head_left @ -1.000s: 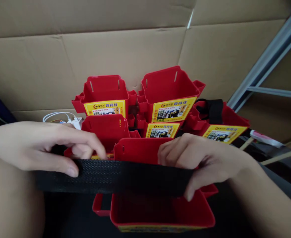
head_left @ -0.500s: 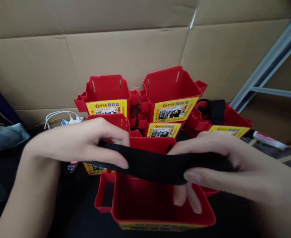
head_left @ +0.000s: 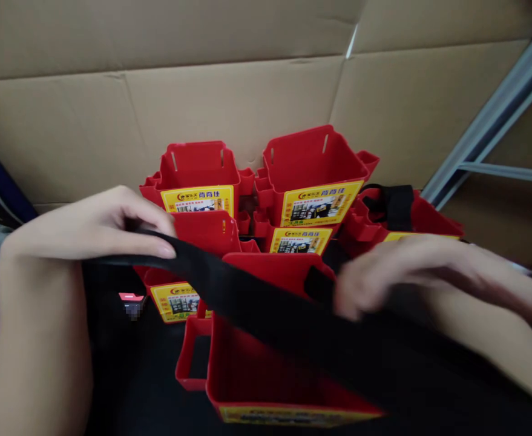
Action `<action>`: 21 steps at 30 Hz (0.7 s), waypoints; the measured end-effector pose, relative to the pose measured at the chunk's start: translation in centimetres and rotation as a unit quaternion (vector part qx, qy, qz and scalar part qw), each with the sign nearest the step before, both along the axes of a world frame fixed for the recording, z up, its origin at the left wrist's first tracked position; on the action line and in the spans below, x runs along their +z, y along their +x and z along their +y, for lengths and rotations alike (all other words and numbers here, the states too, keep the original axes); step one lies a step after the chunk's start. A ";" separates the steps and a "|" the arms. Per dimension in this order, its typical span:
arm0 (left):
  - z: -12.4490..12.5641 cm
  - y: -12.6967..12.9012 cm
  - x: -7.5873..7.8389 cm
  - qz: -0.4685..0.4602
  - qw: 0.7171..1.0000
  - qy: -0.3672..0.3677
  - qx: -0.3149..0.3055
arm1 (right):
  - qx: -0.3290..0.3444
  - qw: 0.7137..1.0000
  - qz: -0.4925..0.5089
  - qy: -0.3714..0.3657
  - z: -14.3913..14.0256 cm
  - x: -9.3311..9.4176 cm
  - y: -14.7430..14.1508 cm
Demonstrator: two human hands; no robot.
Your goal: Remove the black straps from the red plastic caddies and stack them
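A long black webbing strap runs slantwise across a red plastic tool bin in front of me. My left hand pinches the strap between thumb and fingers at the left, above the bin's side loop. On the right, my right hand is at the bin's back corner, its fingers curled and blurred by motion. The strap hides part of that hand, so its grip is unclear. Beside its fingertips, a short black strap piece shows against the bin's back wall. The strap's far length drops toward the lower right.
Several more red bins with yellow labels stand behind, among them a back-left bin and a back-right bin. The far-right bin has a black strap in it. Cardboard lines the back, with a metal frame at right.
My left hand has moved left and slightly up with the strap. My right hand has shifted, and the strap, bunched between both hands before, now stretches out to the lower right.
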State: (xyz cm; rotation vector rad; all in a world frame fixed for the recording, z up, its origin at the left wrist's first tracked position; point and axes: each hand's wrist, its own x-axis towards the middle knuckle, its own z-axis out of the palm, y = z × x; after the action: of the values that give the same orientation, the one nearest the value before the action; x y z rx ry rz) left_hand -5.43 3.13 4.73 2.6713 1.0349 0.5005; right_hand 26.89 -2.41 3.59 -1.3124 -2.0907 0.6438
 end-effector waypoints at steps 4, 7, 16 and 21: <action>-2.0 6.1 -0.7 0.047 0.988 -0.030 -0.146 | 0.183 0.973 0.105 -0.090 -1.4 -1.5 -3.4; -2.9 8.2 -1.2 0.035 0.988 -0.022 -0.148 | 0.133 0.981 0.102 -0.103 -1.7 -2.3 -4.5; 0.4 2.3 -0.1 0.067 0.992 -0.068 -0.079 | 0.137 0.976 -0.129 -0.107 -1.1 0.8 2.8; -1.4 7.5 -1.6 0.034 0.986 -0.007 -0.160 | 0.126 0.991 0.009 -0.046 -0.8 -1.9 -2.5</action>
State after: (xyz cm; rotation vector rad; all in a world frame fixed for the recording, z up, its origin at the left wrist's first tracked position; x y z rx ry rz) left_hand 2.06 1.77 3.10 2.7833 0.6011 0.3384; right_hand 24.40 -3.23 1.72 -1.0944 -2.2564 0.8645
